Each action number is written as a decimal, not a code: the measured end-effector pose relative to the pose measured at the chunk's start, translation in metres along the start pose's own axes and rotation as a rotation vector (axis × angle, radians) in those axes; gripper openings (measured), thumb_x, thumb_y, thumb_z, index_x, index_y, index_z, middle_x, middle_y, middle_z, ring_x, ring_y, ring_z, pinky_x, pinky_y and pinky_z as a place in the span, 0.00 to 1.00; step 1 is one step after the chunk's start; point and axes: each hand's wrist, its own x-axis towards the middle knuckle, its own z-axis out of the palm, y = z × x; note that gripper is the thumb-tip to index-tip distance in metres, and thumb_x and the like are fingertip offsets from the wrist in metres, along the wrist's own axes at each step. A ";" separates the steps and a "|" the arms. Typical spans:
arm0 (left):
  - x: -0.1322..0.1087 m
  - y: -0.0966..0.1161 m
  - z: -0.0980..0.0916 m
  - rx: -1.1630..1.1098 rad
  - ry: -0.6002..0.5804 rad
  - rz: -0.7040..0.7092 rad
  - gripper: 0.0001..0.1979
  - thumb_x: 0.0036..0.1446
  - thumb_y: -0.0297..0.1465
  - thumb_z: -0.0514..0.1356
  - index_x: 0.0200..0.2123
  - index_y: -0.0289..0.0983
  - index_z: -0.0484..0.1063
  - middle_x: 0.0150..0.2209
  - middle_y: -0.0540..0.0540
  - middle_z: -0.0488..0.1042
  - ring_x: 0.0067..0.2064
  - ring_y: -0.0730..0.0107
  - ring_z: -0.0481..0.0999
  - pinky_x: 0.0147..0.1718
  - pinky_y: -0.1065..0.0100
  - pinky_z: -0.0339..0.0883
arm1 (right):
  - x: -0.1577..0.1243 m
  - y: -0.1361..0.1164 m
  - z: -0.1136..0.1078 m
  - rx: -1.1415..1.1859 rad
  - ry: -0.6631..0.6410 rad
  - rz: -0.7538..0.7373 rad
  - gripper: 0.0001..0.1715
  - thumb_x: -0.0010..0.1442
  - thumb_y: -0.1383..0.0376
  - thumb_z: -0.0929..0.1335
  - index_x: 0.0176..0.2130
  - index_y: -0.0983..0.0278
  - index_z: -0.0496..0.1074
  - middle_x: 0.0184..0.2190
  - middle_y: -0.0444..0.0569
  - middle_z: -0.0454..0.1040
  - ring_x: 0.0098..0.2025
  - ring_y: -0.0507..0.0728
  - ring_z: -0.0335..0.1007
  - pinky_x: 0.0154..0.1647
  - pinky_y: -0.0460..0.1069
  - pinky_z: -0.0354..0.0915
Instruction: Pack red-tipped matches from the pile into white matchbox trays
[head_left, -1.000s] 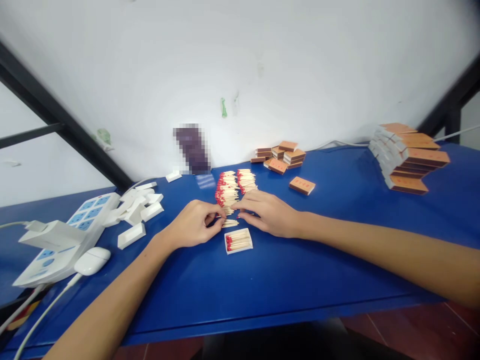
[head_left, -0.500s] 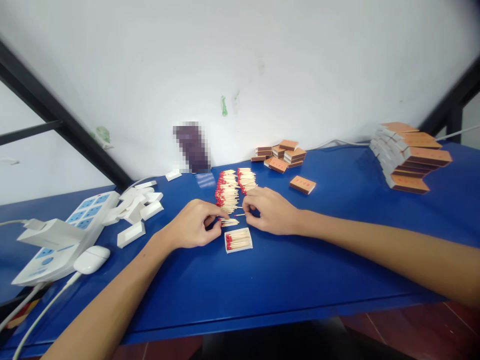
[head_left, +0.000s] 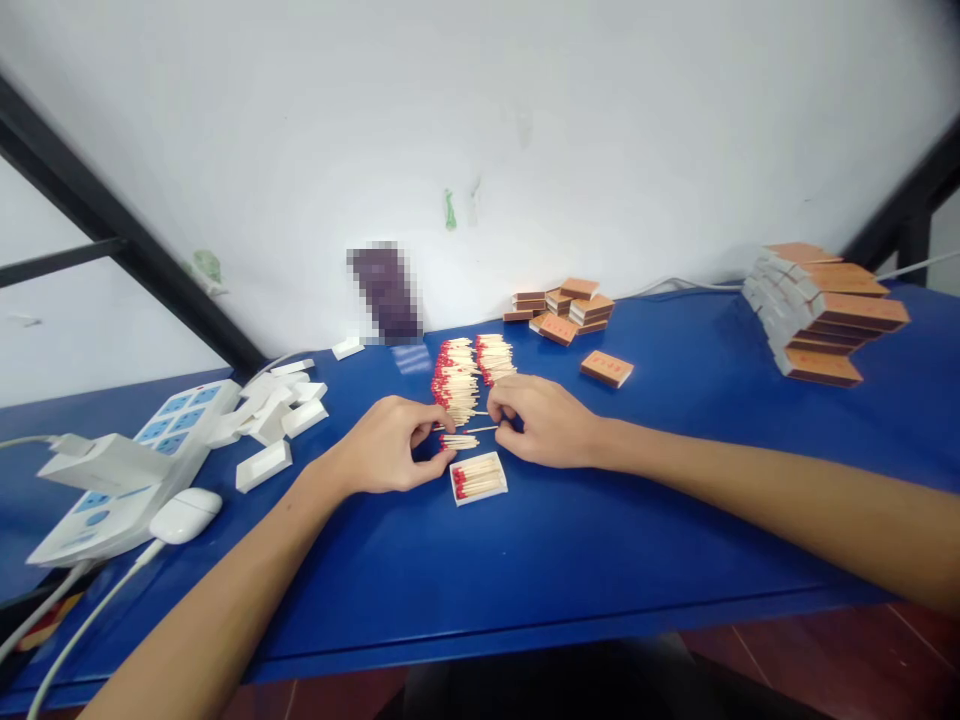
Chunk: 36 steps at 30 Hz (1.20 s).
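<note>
A pile of red-tipped matches [head_left: 459, 378] lies on the blue table [head_left: 570, 540]. My left hand [head_left: 390, 443] is curled, its thumb and fingers pinching a small bundle of matches [head_left: 459, 441] at the near end of the pile. My right hand [head_left: 541, 420] is closed in a pinch on a single match [head_left: 484, 429] just right of that bundle. A white matchbox tray [head_left: 478, 477] filled with matches sits directly in front of both hands.
Empty white trays [head_left: 271, 418] lie left, beside a white power strip [head_left: 127, 470], a plugged adapter and a white earbud case [head_left: 185, 515]. Orange matchbox sleeves [head_left: 562, 310] are heaped behind, one lone sleeve [head_left: 606, 369] nearby, a taller stack [head_left: 821, 315] at far right.
My right hand's fingers curled from flat into a pinch and drew back from the pile with a match. My left hand stayed on its bundle.
</note>
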 end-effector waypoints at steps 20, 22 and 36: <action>0.001 0.000 0.002 -0.008 -0.001 -0.014 0.06 0.56 0.31 0.61 0.37 0.37 0.73 0.18 0.58 0.60 0.20 0.78 0.60 0.24 0.73 0.54 | 0.002 0.004 0.001 0.079 -0.060 -0.069 0.05 0.59 0.69 0.67 0.31 0.65 0.72 0.28 0.43 0.70 0.31 0.51 0.62 0.37 0.48 0.55; 0.002 0.000 0.002 -0.005 -0.002 -0.014 0.06 0.56 0.32 0.61 0.37 0.37 0.73 0.19 0.58 0.61 0.20 0.78 0.61 0.24 0.73 0.54 | 0.002 0.004 0.001 0.080 -0.065 -0.102 0.06 0.60 0.69 0.67 0.32 0.65 0.73 0.28 0.44 0.70 0.31 0.51 0.62 0.37 0.49 0.55; 0.002 -0.004 0.001 0.029 -0.028 -0.034 0.07 0.56 0.33 0.61 0.37 0.37 0.72 0.19 0.57 0.61 0.20 0.77 0.60 0.25 0.72 0.54 | 0.000 0.004 -0.002 -0.008 -0.128 -0.215 0.16 0.65 0.68 0.64 0.47 0.62 0.79 0.33 0.49 0.71 0.34 0.54 0.65 0.37 0.49 0.55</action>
